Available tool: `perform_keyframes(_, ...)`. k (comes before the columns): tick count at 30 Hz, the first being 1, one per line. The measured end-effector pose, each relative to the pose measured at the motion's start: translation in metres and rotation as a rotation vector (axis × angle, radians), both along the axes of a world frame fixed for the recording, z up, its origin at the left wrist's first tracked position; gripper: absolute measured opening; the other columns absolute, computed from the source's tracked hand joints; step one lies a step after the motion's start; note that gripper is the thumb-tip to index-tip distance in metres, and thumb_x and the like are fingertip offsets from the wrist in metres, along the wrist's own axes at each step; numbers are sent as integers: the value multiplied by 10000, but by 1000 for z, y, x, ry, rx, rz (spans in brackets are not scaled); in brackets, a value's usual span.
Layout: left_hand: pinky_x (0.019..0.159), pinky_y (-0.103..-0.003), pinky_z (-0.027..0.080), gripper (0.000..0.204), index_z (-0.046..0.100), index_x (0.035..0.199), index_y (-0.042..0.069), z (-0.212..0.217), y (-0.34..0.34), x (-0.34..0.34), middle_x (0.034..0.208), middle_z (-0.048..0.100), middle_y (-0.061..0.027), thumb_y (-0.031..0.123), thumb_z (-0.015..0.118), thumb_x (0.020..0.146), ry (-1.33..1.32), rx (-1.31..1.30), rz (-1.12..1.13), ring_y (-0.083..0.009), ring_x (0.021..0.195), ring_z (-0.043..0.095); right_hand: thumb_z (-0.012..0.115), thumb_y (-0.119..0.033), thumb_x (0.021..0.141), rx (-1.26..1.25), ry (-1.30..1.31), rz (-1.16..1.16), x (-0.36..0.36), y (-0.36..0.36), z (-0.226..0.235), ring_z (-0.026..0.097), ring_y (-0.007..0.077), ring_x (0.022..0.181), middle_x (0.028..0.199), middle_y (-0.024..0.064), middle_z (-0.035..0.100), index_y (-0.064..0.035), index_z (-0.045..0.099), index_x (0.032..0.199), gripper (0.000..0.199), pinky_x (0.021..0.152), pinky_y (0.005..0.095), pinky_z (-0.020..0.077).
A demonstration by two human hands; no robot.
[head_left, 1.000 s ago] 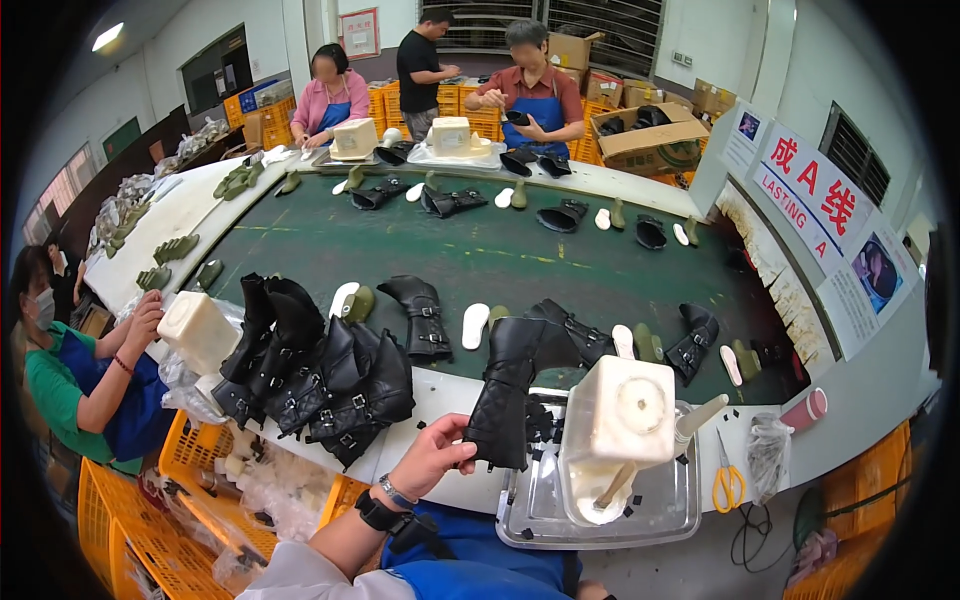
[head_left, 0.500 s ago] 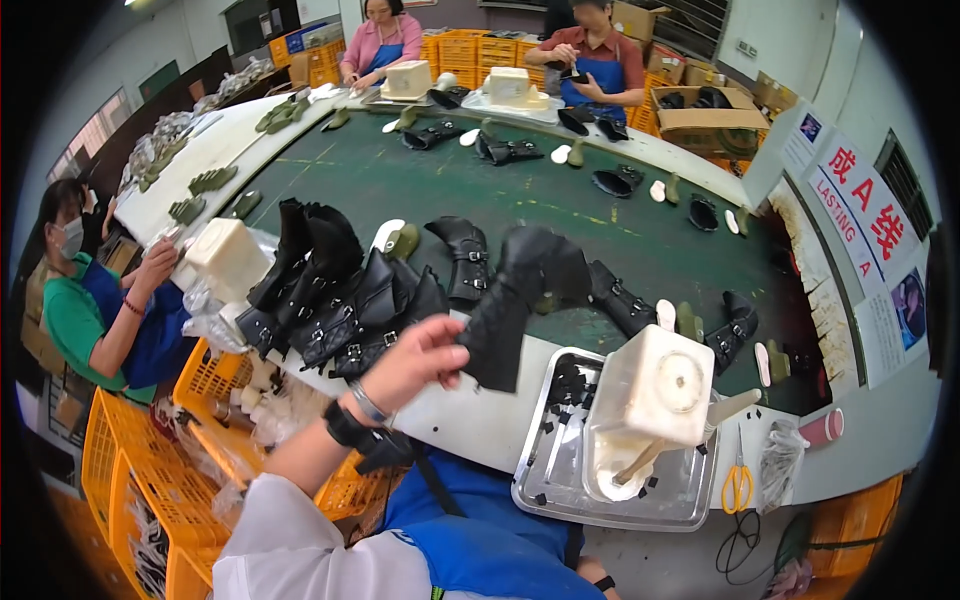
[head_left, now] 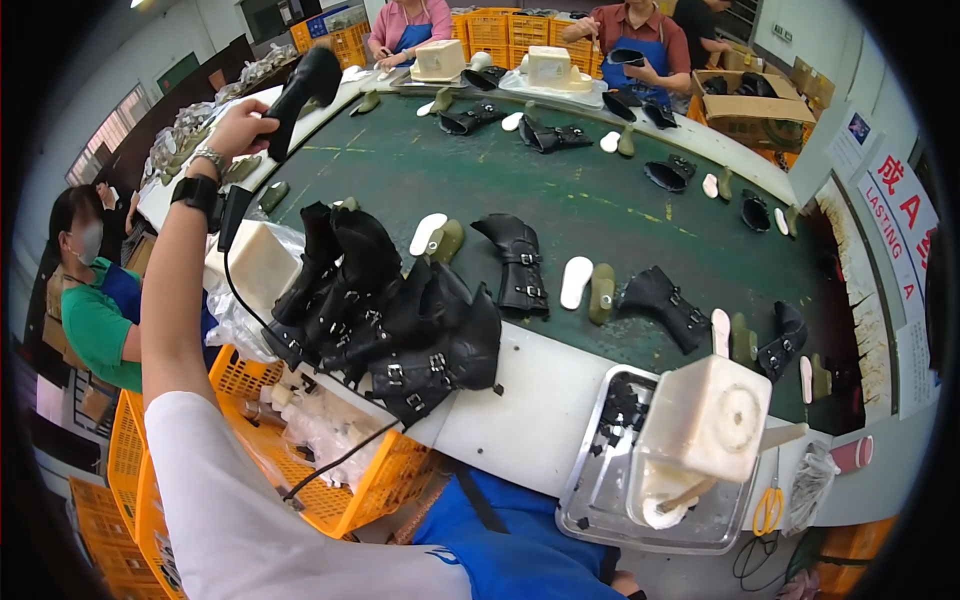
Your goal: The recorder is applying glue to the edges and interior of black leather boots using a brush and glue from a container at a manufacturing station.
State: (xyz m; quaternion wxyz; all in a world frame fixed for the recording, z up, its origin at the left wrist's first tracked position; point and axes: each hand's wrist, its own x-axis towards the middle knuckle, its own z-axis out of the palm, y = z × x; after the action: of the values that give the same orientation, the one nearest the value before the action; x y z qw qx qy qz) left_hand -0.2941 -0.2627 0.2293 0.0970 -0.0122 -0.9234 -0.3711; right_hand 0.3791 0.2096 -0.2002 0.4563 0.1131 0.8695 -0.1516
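My left hand (head_left: 243,132) is raised at the upper left, over the far left side of the table. Its fingers are closed on a black boot upper (head_left: 303,98), held upright and partly edge-on. Below and nearer lies a heap of black buckled boot uppers (head_left: 435,360). One more buckled upper (head_left: 517,262) lies to the right of the heap, beside a white insole (head_left: 576,283) and an olive shoe last (head_left: 601,293). Only a sliver of my right forearm (head_left: 625,583) shows at the lower edge; the right hand is out of the picture.
A metal tray (head_left: 575,490) carries a cream pot with a brush and black scraps. Orange scissors (head_left: 768,510) lie right of it. An orange crate (head_left: 365,500) stands below the heap. A black cable (head_left: 335,470) hangs from my left wrist. Co-workers stand left and across the green table (head_left: 420,180).
My left hand has swung from the near table edge up to the far left with a black boot upper. The insole and last behind its former place now show. The view has shifted somewhat.
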Motion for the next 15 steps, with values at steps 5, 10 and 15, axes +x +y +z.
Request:
perform_keyframes(5,432,-298,494,297,542,924,8,-83,-23,-85,659,584,-100,90,637,655,-127,-159,120,-185,499,605,522,-271,766,-27,-28,-9,-60,-17,-8,588,337,878,946,195,611,-49,627,947,305,783,419,465)
perform_keyframes(10,620,-299,517,323,577,948,46,-156,1,-112,799,640,-121,137,624,641,-196,-380,198,-205,628,652,524,-273,765,-43,-47,-21,-122,-32,-20,589,340,881,949,195,611,-47,627,949,310,787,422,465)
perform_keyframes(15,699,-343,508,337,584,951,67,-201,5,-132,840,635,-133,157,657,634,-54,-577,106,-265,746,637,526,-275,763,-42,-81,-41,-150,-38,-23,590,343,884,952,196,611,-46,627,952,314,791,424,465)
